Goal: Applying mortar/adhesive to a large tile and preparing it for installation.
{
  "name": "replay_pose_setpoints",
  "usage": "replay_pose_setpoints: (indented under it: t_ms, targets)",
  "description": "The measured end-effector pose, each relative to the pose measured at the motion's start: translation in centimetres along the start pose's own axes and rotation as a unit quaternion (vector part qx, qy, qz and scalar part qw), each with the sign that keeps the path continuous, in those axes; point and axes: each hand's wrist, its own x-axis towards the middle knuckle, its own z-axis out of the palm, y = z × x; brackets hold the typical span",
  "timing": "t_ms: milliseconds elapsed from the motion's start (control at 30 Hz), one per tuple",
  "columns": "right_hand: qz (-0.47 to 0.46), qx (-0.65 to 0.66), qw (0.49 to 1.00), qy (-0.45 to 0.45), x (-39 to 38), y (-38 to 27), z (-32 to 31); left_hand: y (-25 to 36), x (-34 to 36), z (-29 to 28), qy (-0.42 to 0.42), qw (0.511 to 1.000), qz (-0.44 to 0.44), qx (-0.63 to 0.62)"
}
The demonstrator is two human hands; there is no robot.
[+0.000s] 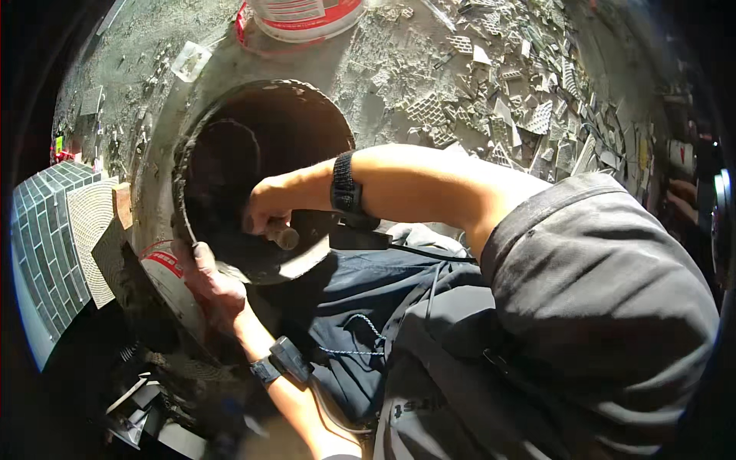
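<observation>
A bucket (326,123) with a rough, mortar-crusted rim stands tilted in front of me, its inside mostly in deep shadow. My right hand (268,208) reaches into its mouth and is closed round a tool with a rounded, wood-coloured handle (287,238). The handle's end points back toward me; the tool's working end is lost in the dark. At the near left of the rim, my left hand (216,284) grips the bucket, thumb over the edge. The fingers on the outer side are partly hidden.
Another white and red bucket (307,19) stands beyond. Broken tile pieces (498,115) litter the floor at the far right. A clear block (190,61) lies far left. Dark brick-patterned tile sheets (50,245) and a round-textured sheet (90,222) stand at the left.
</observation>
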Motion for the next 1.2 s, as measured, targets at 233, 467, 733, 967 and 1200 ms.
replay_pose_setpoints:
  t_ms: [233, 467, 733, 967, 1200]
  targets:
    - [-0.057, 0.034, 0.997, 0.032, -0.2, -1.0, 1.3, 0.5, -1.7, -0.3, -0.011, 0.998, 0.026, 0.057]
    - [-0.381, 0.078, 0.921, 0.007, -11.7, -1.4, 5.4, -4.9, -3.9, -2.8, -0.044, 0.915, 0.323, 0.236]
    - [-0.493, 0.030, 0.868, -0.056, -5.5, 1.5, -0.2, 1.4, -0.1, 1.5, 0.069, 0.993, -0.019, 0.090]
    - [-0.213, -0.272, 0.929, 0.135, -5.0, -5.1, -2.0, -1.7, 2.2, -4.7, 0.102, 0.981, -0.165, -0.011]
    - [-0.216, -0.440, 0.847, 0.208, 3.4, -11.4, -2.4, -6.9, 4.0, -8.4, -0.019, 0.993, -0.105, 0.057]
